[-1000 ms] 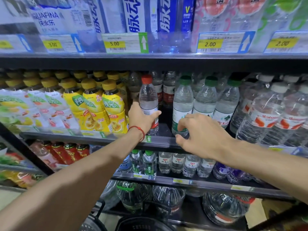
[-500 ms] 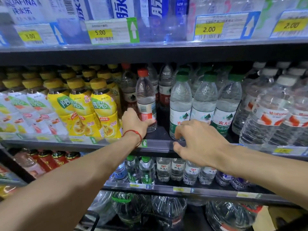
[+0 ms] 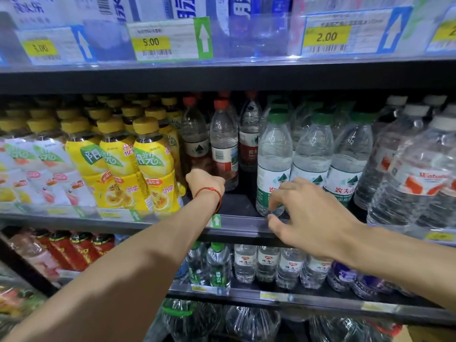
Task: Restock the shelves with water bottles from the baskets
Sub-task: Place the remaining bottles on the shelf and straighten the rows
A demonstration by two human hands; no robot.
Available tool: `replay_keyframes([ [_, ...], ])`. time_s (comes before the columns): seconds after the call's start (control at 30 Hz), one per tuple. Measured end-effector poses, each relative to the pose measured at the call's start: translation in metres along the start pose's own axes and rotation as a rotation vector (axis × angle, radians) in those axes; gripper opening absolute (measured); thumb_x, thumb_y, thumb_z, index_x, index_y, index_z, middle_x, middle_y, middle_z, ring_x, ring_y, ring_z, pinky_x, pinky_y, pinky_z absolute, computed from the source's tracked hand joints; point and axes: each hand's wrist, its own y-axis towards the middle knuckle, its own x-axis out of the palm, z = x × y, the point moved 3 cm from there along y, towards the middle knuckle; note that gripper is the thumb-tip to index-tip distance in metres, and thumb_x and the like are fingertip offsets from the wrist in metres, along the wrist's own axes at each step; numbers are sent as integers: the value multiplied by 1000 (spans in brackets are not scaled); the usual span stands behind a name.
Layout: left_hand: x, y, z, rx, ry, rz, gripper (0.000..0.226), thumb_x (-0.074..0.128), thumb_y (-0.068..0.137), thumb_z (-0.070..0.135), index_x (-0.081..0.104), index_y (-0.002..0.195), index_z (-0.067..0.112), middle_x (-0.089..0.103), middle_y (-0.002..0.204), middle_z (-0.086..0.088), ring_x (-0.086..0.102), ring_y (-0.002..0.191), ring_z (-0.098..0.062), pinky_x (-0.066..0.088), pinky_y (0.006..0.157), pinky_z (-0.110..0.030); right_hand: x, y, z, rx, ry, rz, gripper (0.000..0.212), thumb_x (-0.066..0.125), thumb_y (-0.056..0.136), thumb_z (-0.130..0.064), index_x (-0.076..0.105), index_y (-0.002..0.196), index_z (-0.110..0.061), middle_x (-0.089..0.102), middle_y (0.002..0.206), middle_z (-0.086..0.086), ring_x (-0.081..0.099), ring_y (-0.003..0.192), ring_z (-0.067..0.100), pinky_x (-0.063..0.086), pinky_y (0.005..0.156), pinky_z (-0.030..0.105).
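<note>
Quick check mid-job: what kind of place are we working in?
Most likely a shop's drinks aisle. Tiered shelves hold tight rows of water bottles and yellow-capped bottles, and price tags reading 5.00 and 2.00 run along the shelf edge above.

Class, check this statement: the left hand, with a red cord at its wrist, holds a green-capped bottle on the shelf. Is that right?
No: the bottle in the left hand has a red cap, not a green one, as the head view shows. The rest stands.
</note>
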Motion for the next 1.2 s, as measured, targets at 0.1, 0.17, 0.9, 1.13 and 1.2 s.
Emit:
replay_keyframes([
  [0.1,-3,-6,2,32,44,-19,51,89,78,20,69,116,-8,67,121,-20,66,110,-33,49,83,-29,0,-3,-3,5,7,1,29,55,93,-43,68,108,-23,63,106,-6,50,108,17,51,91,41],
  [0.17,-9,-14,4,70,105,-25,51,89,78,21,67,112,-10,67,117,-22,65,109,-35,50,86,-35,1,-5,-7,12,-1,4,29,55,93,-43,69,106,-22,64,106,-4,50,107,19,51,90,40],
  [0.9,-210,-198,9,695,1039,-234,44,48,100,45,54,136,20,53,136,-3,50,122,-29,48,87,-44,-66,-54,-120,-84,-38,93,34,53,95,-42,68,112,-15,64,111,4,54,112,27,34,72,35],
  [1.13,-277,-271,-2,564,1188,-136,45,38,102,49,45,139,24,48,136,-2,45,125,-27,40,98,-45,-69,-101,-144,-168,64,115,31,64,91,-36,73,106,-10,69,99,8,58,102,33,48,75,40],
  [1.2,-295,-294,-7,518,1157,-93,45,45,99,48,51,135,23,53,131,-3,48,121,-28,41,95,-45,-66,-119,-157,-213,86,78,31,62,91,-36,73,105,-11,70,98,8,60,101,34,51,77,42],
])
